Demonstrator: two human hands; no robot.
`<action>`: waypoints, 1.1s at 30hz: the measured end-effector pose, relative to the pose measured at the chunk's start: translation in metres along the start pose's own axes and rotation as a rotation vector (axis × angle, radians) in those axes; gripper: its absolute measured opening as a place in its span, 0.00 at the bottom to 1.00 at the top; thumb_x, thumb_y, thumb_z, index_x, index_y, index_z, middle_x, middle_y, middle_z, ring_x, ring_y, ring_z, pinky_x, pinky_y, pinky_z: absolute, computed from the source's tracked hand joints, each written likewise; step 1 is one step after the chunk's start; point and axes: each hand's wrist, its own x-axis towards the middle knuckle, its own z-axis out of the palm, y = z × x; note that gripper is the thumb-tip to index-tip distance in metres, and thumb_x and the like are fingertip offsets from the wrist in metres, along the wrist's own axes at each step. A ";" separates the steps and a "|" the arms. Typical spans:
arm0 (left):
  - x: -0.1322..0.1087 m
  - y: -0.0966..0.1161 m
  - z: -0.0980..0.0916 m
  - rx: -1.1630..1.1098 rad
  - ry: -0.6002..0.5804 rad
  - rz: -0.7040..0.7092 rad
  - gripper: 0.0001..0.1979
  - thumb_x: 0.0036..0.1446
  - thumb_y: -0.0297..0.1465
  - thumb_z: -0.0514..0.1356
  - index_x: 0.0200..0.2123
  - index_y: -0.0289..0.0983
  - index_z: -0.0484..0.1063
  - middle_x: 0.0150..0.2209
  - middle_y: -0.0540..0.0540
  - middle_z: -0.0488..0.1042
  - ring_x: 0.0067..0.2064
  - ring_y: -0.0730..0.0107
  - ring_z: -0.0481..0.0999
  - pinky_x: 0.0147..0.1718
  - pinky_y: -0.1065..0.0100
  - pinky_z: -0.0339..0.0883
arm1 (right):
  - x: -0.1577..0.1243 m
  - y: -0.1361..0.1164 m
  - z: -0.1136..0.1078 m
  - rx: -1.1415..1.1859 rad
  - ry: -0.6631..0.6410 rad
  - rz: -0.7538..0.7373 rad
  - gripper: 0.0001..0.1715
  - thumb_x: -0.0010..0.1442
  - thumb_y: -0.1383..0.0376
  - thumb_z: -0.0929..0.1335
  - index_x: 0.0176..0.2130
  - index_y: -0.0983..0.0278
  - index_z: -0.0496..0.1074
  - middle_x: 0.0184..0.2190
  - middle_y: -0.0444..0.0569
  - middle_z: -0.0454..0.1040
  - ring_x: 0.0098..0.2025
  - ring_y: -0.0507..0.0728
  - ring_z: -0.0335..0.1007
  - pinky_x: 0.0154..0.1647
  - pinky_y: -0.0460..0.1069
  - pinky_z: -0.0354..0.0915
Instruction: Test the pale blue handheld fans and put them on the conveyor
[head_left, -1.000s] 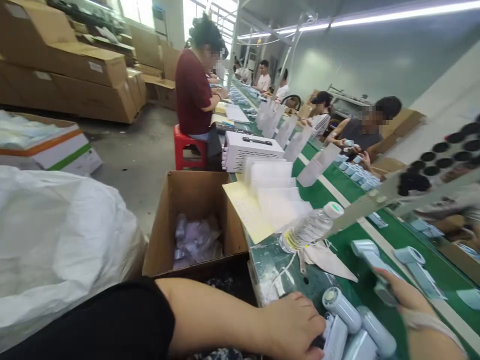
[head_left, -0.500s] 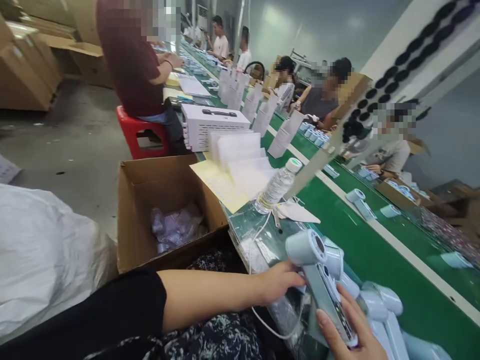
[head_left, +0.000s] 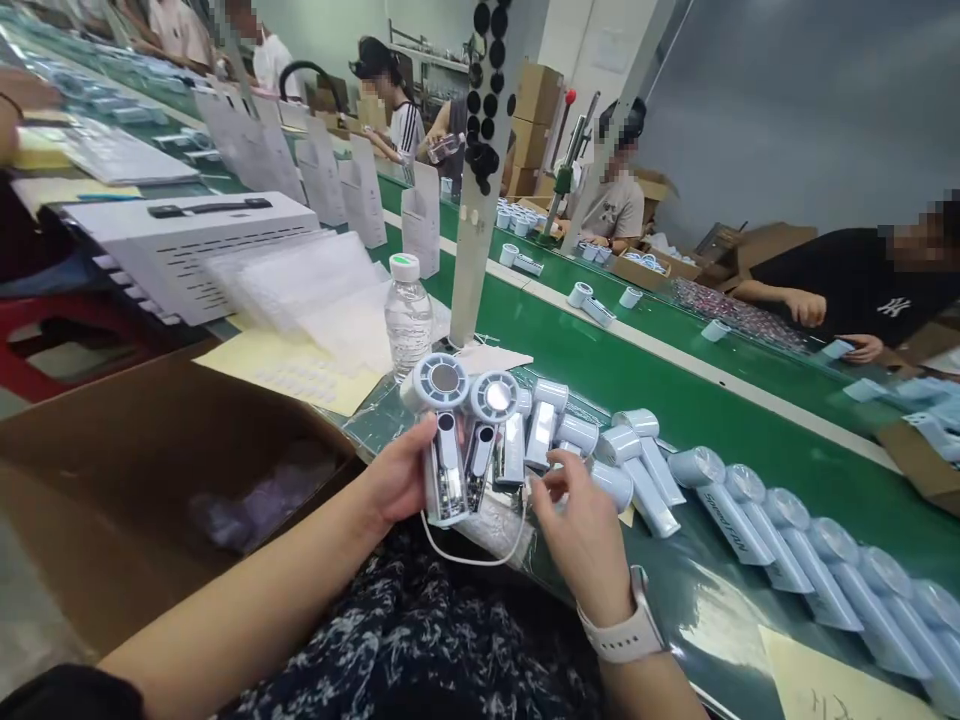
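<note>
- left hand (head_left: 401, 475): gripping light-blue handheld fan (head_left: 448, 460), in front of clear plastic bottle (head_left: 409, 330); fan just right of palm, long axis near upright, round head up
- fan look: spoked head, dark center disc, clear handle front, circuitry visible low down
- second fan (head_left: 478, 460): just right of it, similar build
- white cable (head_left: 472, 562): loops below both
- right hand (head_left: 581, 520): fingertips by cable plug (head_left: 526, 492), can't tell if pinched; farther from gripped fan than left
</note>
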 end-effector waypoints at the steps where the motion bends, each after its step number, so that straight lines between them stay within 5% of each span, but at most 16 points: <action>1: -0.002 0.002 0.001 0.009 -0.002 0.009 0.17 0.53 0.44 0.67 0.30 0.34 0.75 0.36 0.42 0.82 0.41 0.55 0.81 0.46 0.57 0.75 | 0.002 0.001 0.005 -0.197 0.007 -0.061 0.15 0.63 0.63 0.64 0.49 0.67 0.70 0.29 0.51 0.77 0.33 0.63 0.73 0.37 0.56 0.65; 4: -0.004 0.005 0.009 0.005 -0.025 0.026 0.16 0.51 0.42 0.68 0.30 0.34 0.75 0.37 0.42 0.82 0.40 0.55 0.82 0.42 0.60 0.76 | 0.006 0.001 0.022 -0.576 -0.020 -0.247 0.13 0.60 0.72 0.65 0.46 0.70 0.72 0.29 0.57 0.76 0.36 0.67 0.71 0.37 0.59 0.62; 8: -0.007 0.005 0.016 0.011 -0.022 0.077 0.18 0.50 0.41 0.70 0.40 0.35 0.76 0.41 0.42 0.82 0.46 0.52 0.81 0.49 0.56 0.74 | 0.001 0.001 0.030 -0.616 -0.034 -0.337 0.20 0.57 0.80 0.60 0.46 0.70 0.72 0.31 0.59 0.76 0.36 0.67 0.69 0.36 0.59 0.63; 12: -0.008 0.005 0.018 0.026 0.002 0.135 0.30 0.50 0.55 0.65 0.44 0.36 0.76 0.43 0.40 0.81 0.54 0.46 0.77 0.55 0.49 0.69 | -0.007 0.007 0.016 -0.187 -0.039 -0.257 0.20 0.63 0.75 0.59 0.52 0.66 0.68 0.35 0.54 0.75 0.37 0.63 0.71 0.39 0.56 0.68; 16: -0.004 0.004 0.024 0.008 -0.019 0.153 0.31 0.45 0.59 0.65 0.36 0.36 0.75 0.43 0.39 0.81 0.58 0.43 0.73 0.58 0.48 0.66 | -0.012 0.010 0.008 0.238 -0.177 -0.093 0.13 0.67 0.64 0.60 0.44 0.61 0.72 0.33 0.49 0.72 0.31 0.58 0.72 0.33 0.52 0.69; 21: 0.002 0.003 0.029 0.009 0.006 0.149 0.30 0.43 0.58 0.67 0.34 0.36 0.75 0.43 0.39 0.81 0.57 0.42 0.74 0.57 0.48 0.67 | -0.020 0.012 0.014 -0.109 -0.013 -0.246 0.10 0.66 0.65 0.62 0.38 0.63 0.72 0.34 0.53 0.74 0.40 0.64 0.70 0.44 0.60 0.65; 27: 0.002 0.005 0.026 0.022 0.035 0.177 0.28 0.45 0.57 0.66 0.32 0.36 0.74 0.40 0.41 0.81 0.56 0.42 0.74 0.56 0.47 0.68 | -0.028 -0.001 0.026 -0.376 -0.147 -0.282 0.05 0.59 0.67 0.69 0.30 0.64 0.71 0.33 0.55 0.74 0.40 0.67 0.70 0.42 0.61 0.65; 30: 0.001 0.005 0.025 0.048 0.034 0.173 0.30 0.42 0.58 0.66 0.31 0.35 0.74 0.42 0.40 0.81 0.55 0.43 0.75 0.54 0.49 0.70 | -0.026 -0.009 0.024 -0.030 -0.276 -0.185 0.07 0.62 0.70 0.64 0.34 0.63 0.71 0.33 0.52 0.76 0.39 0.62 0.72 0.42 0.56 0.66; 33: 0.001 0.005 0.029 0.043 0.040 0.193 0.32 0.38 0.60 0.66 0.29 0.35 0.74 0.42 0.40 0.81 0.52 0.45 0.77 0.50 0.52 0.73 | -0.024 -0.017 0.016 0.519 -0.537 0.029 0.08 0.63 0.63 0.64 0.37 0.62 0.72 0.23 0.44 0.74 0.28 0.56 0.72 0.34 0.50 0.66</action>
